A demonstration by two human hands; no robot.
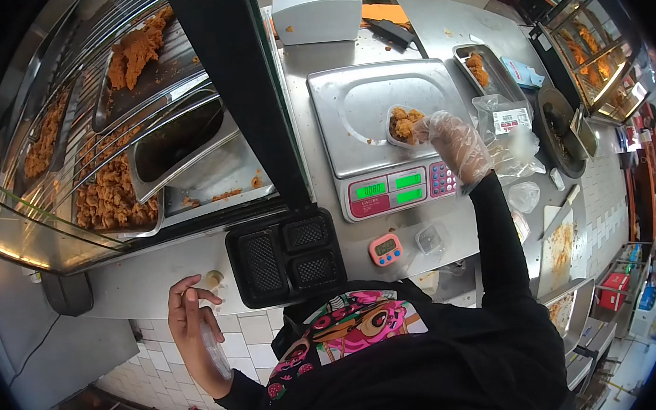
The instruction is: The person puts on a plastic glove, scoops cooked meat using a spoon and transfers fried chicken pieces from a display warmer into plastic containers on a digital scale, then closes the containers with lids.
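On the steel platform of a digital scale (381, 143) sits a small clear tub of fried chicken pieces (401, 124). My right hand (458, 148), in a clear plastic glove, reaches in from the right, its fingers closed at the tub's right edge. Those fingers hide whether they also touch the chicken. My left hand (192, 323) hangs at the counter's front edge, fingers apart and slightly bent. Clear plastic film (215, 353) lies along its palm side. Right of it is a black compartment tray (259, 260). A pink timer (385, 250) lies below the scale's lit display.
A glass-walled warmer (221, 217) with trays of fried chicken stands on the left. A white printer (318, 9) is at the back. To the right are a metal tray (491, 73), a clear plastic bag (512, 140), a dark round pan (561, 133) and a knife (560, 211).
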